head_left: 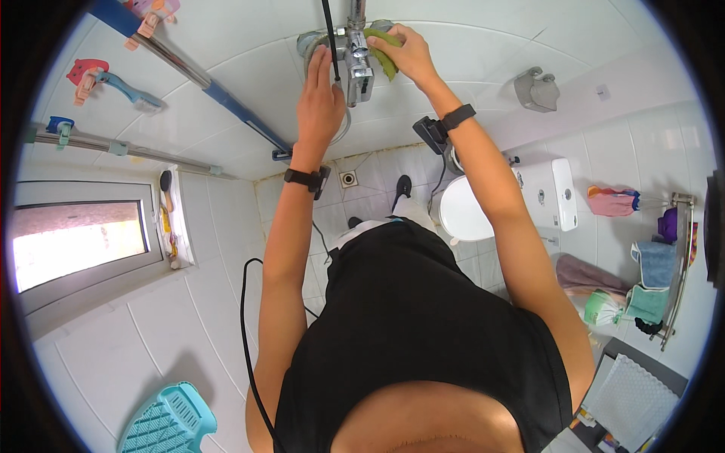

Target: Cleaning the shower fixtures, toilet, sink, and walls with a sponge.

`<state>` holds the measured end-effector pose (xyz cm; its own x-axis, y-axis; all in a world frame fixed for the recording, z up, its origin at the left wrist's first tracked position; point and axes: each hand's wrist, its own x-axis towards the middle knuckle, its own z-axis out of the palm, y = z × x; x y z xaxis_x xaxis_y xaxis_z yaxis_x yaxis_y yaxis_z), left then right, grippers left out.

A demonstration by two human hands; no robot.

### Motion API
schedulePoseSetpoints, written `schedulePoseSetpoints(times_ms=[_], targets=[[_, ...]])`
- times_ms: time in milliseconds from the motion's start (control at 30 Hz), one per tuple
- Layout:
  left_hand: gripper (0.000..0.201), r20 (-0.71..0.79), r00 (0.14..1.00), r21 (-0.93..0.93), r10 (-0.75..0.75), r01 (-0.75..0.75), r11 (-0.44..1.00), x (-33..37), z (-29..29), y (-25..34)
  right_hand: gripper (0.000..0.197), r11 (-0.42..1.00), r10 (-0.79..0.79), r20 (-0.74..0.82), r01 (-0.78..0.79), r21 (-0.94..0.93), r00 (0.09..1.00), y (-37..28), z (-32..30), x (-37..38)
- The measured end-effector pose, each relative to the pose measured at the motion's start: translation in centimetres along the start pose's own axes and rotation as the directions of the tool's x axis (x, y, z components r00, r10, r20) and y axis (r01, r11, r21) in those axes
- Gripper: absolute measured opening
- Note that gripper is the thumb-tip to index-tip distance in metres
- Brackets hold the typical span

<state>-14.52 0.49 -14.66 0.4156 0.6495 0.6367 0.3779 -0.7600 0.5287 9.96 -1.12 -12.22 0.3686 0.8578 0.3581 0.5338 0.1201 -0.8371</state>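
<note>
A chrome shower mixer [361,69] is fixed to the white tiled wall at the top of the head view, with a metal pipe rising from it. My right hand [408,57] grips a green cloth [387,54] and holds it against the mixer's right side. On the other side, my left hand [320,106] lies by the mixer's left end, fingers stretched upward and nothing seen in them. A thin black cable [330,30] passes between that hand and the mixer body. A grey hose [343,130] curves below the mixer, partly hidden by my left hand.
A blue-and-chrome pole [215,89] slants at upper left, near a rail [124,145] with clips. Right of my legs stands a white toilet [464,210]. A grey holder [536,90] and a towel rack [683,257] are on the wall. The floor drain [348,179] lies below.
</note>
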Motion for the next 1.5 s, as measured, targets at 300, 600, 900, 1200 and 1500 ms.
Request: schedulePoseSetpoints(times_ms=[300,600,900,1200,1500], targets=[[0.064,0.026,0.996,-0.062,-0.087,0.089,0.994,0.1,0.1,0.2,0.035,0.994,-0.037,0.215,0.014,0.109,0.976,0.9,-2.1,0.2],[0.064,0.008,0.998,-0.060,-0.062,0.062,0.996,0.0,0.1,0.2,0.035,0.978,-0.167,0.210,0.189,-0.090,0.963,0.8,-3.8,0.3],[0.067,0.021,0.995,-0.050,-0.101,0.102,0.994,-0.4,0.2,0.6,0.036,0.851,-0.266,0.155,0.307,-0.425,0.952,-1.6,-1.9,-1.0],[0.070,0.046,0.992,-0.037,-0.122,0.123,0.992,0.1,0.0,1.2,0.030,0.974,-0.089,0.407,0.165,-0.155,0.909,-0.7,-4.9,1.7],[0.069,0.022,0.996,-0.064,-0.088,0.089,0.994,0.1,0.3,1.3,0.035,0.975,-0.168,0.383,0.211,-0.073,0.908,-0.8,-4.4,2.1]])
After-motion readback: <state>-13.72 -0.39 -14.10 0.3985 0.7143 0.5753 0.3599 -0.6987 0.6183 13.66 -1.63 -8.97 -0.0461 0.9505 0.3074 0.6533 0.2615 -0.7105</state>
